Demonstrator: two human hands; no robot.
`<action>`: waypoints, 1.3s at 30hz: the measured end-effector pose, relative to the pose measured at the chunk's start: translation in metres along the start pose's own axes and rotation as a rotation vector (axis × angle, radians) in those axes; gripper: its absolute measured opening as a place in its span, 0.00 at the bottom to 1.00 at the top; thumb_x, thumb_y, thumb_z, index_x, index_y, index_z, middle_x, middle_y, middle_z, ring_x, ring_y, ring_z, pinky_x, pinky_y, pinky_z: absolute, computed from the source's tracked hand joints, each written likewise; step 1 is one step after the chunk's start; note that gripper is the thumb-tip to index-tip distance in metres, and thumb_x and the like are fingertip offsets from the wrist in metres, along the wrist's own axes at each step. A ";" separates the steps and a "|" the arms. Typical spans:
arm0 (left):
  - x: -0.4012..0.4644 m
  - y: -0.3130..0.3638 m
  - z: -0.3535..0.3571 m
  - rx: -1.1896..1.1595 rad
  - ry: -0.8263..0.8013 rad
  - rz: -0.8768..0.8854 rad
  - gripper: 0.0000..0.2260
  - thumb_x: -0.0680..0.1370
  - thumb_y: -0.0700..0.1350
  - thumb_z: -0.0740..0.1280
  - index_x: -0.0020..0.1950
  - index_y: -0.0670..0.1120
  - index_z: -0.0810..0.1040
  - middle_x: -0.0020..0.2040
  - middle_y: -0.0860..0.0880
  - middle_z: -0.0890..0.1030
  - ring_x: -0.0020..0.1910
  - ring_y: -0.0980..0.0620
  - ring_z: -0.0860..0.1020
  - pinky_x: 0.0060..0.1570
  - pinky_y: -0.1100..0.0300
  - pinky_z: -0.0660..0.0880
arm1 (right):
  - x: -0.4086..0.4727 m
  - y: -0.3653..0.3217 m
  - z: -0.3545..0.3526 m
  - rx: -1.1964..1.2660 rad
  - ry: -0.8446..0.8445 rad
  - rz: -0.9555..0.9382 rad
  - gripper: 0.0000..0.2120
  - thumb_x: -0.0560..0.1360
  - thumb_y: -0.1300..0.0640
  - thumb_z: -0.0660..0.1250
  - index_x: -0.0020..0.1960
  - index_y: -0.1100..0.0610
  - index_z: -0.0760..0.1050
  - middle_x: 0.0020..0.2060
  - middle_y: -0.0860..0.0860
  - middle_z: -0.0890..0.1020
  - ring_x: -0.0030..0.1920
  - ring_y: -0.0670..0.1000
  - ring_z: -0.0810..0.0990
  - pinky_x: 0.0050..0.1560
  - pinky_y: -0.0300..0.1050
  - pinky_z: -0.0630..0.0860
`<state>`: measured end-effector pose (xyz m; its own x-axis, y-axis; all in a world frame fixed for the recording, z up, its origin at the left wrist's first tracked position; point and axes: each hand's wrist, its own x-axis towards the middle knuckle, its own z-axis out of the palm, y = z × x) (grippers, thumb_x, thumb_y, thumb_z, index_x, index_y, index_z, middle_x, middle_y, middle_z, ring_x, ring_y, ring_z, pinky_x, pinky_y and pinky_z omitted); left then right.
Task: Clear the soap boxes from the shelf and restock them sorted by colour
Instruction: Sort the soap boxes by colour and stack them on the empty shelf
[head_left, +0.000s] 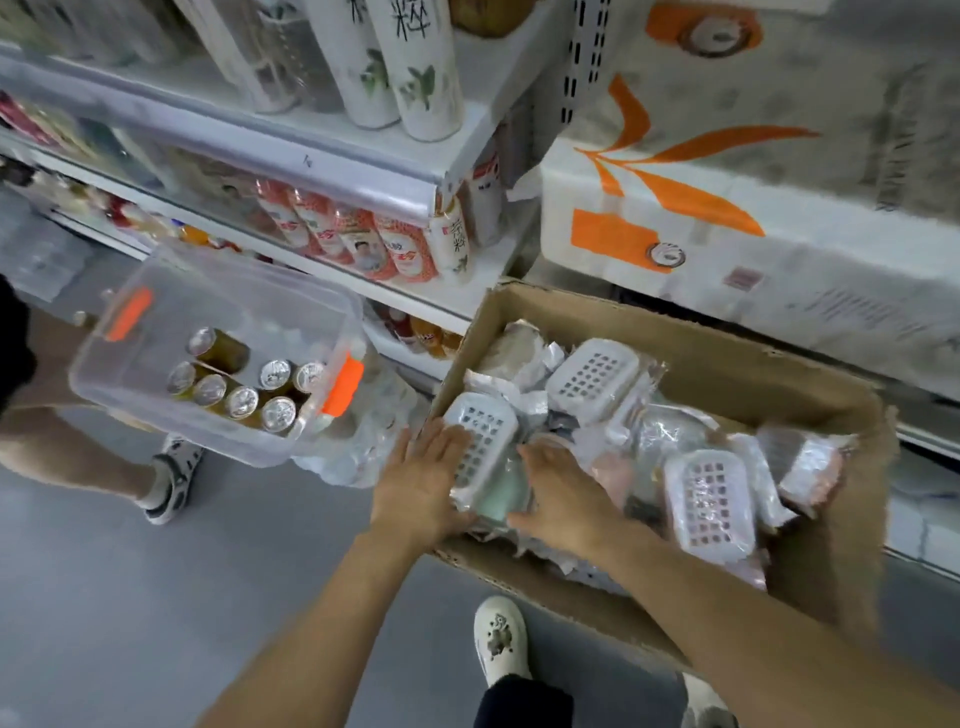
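Hands are bracketing a wrapped soap box (480, 457), white grid lid over green base, lying in the cardboard carton (571, 312) on the floor. Left hand (421, 483) and right hand (563, 499) are pressing its sides, fingers straight and close together. More wrapped soap boxes (709, 499) are sitting heaped in the carton.

Matt cardboard box (701, 332), glossy plastic wrappers (670, 431)

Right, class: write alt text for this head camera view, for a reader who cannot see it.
Two bare hands, left hand and right hand, reach into a cardboard box of wrapped soap boxes and press either side of a green soap box. Left of it stands a clear plastic bin of bottles, with stocked shop shelves behind.
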<state>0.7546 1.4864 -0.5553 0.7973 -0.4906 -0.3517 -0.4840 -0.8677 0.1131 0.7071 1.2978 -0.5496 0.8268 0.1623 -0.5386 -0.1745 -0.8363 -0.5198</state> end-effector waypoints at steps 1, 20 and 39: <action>0.004 -0.008 0.006 0.028 0.006 0.057 0.47 0.56 0.66 0.77 0.71 0.46 0.73 0.69 0.49 0.75 0.71 0.48 0.70 0.73 0.44 0.59 | 0.008 -0.003 0.010 -0.002 -0.016 0.035 0.41 0.71 0.45 0.72 0.75 0.57 0.56 0.72 0.55 0.64 0.72 0.54 0.61 0.70 0.48 0.64; -0.003 0.003 -0.048 -0.886 0.335 -0.342 0.15 0.69 0.46 0.74 0.53 0.49 0.75 0.43 0.53 0.81 0.43 0.51 0.80 0.44 0.56 0.76 | -0.042 0.000 -0.013 -0.036 0.257 0.144 0.44 0.63 0.42 0.75 0.72 0.55 0.59 0.63 0.52 0.68 0.63 0.53 0.66 0.61 0.49 0.70; -0.110 0.386 -0.084 -1.341 0.067 -0.119 0.05 0.78 0.44 0.69 0.52 0.44 0.77 0.45 0.46 0.83 0.39 0.49 0.82 0.32 0.59 0.77 | -0.448 0.235 -0.078 0.377 0.797 0.378 0.40 0.58 0.44 0.72 0.67 0.51 0.66 0.56 0.48 0.71 0.60 0.51 0.69 0.58 0.44 0.68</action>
<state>0.5107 1.1989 -0.3950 0.8440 -0.3768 -0.3817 0.2812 -0.2952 0.9131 0.3375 0.9878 -0.3790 0.7770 -0.6040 -0.1774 -0.5499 -0.5141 -0.6583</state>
